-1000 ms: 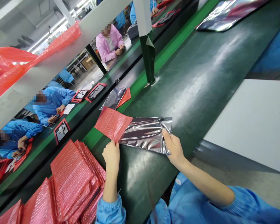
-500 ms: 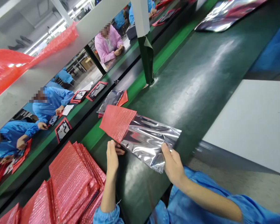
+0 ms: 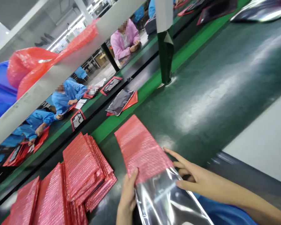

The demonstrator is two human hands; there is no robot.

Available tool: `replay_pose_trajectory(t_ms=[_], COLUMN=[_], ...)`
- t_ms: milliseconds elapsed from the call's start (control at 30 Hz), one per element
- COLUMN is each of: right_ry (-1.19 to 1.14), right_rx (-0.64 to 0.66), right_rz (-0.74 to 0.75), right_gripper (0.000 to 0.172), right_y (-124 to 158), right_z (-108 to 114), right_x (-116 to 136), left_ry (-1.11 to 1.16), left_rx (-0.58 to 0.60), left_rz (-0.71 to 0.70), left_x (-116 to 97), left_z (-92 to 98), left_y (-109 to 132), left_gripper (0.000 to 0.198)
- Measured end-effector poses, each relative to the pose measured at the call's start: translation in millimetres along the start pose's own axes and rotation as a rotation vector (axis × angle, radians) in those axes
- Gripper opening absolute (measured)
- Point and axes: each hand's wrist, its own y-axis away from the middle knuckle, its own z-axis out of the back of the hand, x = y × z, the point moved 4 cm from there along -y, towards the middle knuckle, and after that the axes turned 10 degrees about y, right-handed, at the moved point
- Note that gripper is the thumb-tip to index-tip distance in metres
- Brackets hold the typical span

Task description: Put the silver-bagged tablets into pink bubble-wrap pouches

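Observation:
A red bubble-wrap pouch (image 3: pixel 142 147) sticks out of the mouth of a shiny silver bag (image 3: pixel 164 200) in front of me. The lower part of the silver bag runs out of view at the bottom. My left hand (image 3: pixel 128 193) grips the left edge where the pouch meets the bag, its thumb on top and its other fingers hidden beneath. At the right edge is my right hand (image 3: pixel 189 172), fingers apart, with the index finger along the pouch and the thumb over the silver bag.
Stacks of red bubble-wrap pouches (image 3: pixel 84 168) lie at the left on the green bench (image 3: pixel 201 103). Beyond is a dark clear-looking bag (image 3: pixel 120 101) over a red pouch. A post (image 3: pixel 165 40) stands at the back. Several people work across the line. A white surface (image 3: pixel 267 134) is at right.
The pouch and silver bag have turned and come nearer to me. My left hand now grips the edge by the bag's mouth; my right hand has left the bag's far end for the right edge.

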Motion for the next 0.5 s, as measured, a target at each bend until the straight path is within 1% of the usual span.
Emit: replay_pose_trajectory(t_ms=[33, 67, 100, 167, 233, 300, 333, 433, 467, 500], right_ry=[0.052, 0.111, 0.171, 0.278, 0.351, 0.379, 0.378, 0.351, 0.348, 0.348], right_rx=[0.064, 0.099, 0.099, 0.039, -0.006, -0.034, -0.043, -0.082, -0.099, -0.111], right_rz=[0.000, -0.008, -0.019, -0.036, -0.031, -0.013, -0.007, 0.008, 0.010, 0.012], right_gripper=[0.084, 0.085, 0.084, 0.077, 0.070, 0.061, 0.057, 0.048, 0.046, 0.043], right_y=[-6, -12, -16, -21, -20, -13, -9, 5, 10, 14], right_z=[-4, -9, -15, -27, -37, -42, -43, -42, -41, -39], right_x=[0, -1, -4, -11, -16, -16, -15, -11, -10, -10], left_ry=[-0.008, -0.006, 0.004, 0.047, 0.082, 0.081, 0.071, -0.003, -0.030, -0.053], left_rx=[0.018, 0.035, 0.049, 0.060, 0.033, -0.005, -0.011, 0.019, 0.013, -0.009], left_rz=[0.002, -0.003, -0.011, -0.017, -0.032, -0.110, -0.174, -0.360, -0.399, -0.420], left_x=[11, 20, 27, 37, 42, 43, 43, 45, 47, 49], left_z=[-1.7, -3.5, -4.9, -5.1, -1.5, 3.2, 4.8, 5.8, 6.2, 7.1], left_y=[7, 13, 17, 25, 34, 47, 55, 77, 82, 86], left_gripper=[0.064, 0.065, 0.066, 0.068, 0.069, 0.072, 0.078, 0.106, 0.110, 0.109])
